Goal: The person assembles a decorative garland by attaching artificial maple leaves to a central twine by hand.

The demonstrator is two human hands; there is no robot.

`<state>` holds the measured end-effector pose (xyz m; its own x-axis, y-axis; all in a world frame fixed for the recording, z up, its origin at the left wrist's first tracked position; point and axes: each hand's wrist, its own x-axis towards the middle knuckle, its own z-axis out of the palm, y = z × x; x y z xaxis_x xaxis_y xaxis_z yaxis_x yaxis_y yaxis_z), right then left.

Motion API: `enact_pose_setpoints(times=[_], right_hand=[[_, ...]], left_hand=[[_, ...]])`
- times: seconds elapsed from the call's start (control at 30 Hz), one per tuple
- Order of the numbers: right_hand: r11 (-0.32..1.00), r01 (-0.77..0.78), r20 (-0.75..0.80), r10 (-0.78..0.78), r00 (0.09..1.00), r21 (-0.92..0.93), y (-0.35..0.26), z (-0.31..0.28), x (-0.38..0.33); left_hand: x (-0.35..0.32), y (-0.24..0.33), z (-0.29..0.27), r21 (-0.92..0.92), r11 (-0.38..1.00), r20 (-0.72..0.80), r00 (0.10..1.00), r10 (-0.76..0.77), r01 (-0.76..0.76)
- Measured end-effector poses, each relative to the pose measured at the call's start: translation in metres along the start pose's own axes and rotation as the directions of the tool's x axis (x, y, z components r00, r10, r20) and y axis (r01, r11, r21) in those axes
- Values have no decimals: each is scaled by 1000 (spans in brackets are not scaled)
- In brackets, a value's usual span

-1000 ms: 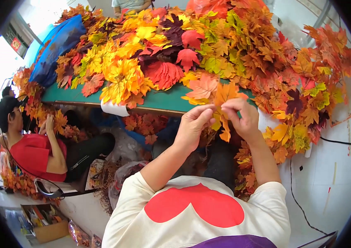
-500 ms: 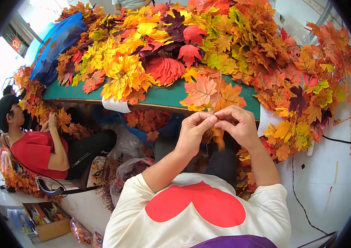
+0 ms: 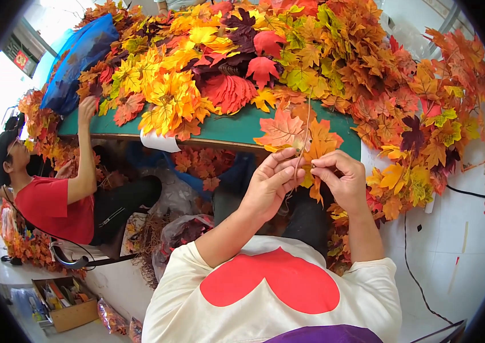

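Your two hands have drawn apart since half a second ago, when their fingertips met, and the co-worker [image 3: 59,200] in red on your left has raised an arm toward the leaves at that end. Ahead of you, the green surface [image 3: 234,129] carries a broad heap of artificial leaves [image 3: 305,63] in orange, yellow, red and dark purple. A blue sheet [image 3: 79,68] drapes over its left end. Your left hand [image 3: 274,184] has a narrow grip, thumb and fingers pinching a thin tan strand [image 3: 309,117] that runs upward past the fingertips. Your right hand [image 3: 339,178] is just beside it, thumb and forefinger close together; you cannot tell whether anything is between them. Just beyond your fingertips, near the front edge, are a salmon-orange leaf [image 3: 280,129] on the left and a deeper orange leaf [image 3: 323,139] on the right, with the strand passing between them.
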<state>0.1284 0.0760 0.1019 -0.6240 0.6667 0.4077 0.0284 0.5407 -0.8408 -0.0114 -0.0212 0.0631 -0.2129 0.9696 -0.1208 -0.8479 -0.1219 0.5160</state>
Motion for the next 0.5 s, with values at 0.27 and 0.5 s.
enact_pose_setpoints(times=[0.27,0.5], right_hand=[[953,76,-71,-101,992,-294,-11,-11,-5],[831,359,99,-351,931,-425,-20,-14,-11]], left_hand=[[-1,2,-4,11,1000,-13,1000,-13,13],[2,7,-11,-58,998,-44,999,-11,8]])
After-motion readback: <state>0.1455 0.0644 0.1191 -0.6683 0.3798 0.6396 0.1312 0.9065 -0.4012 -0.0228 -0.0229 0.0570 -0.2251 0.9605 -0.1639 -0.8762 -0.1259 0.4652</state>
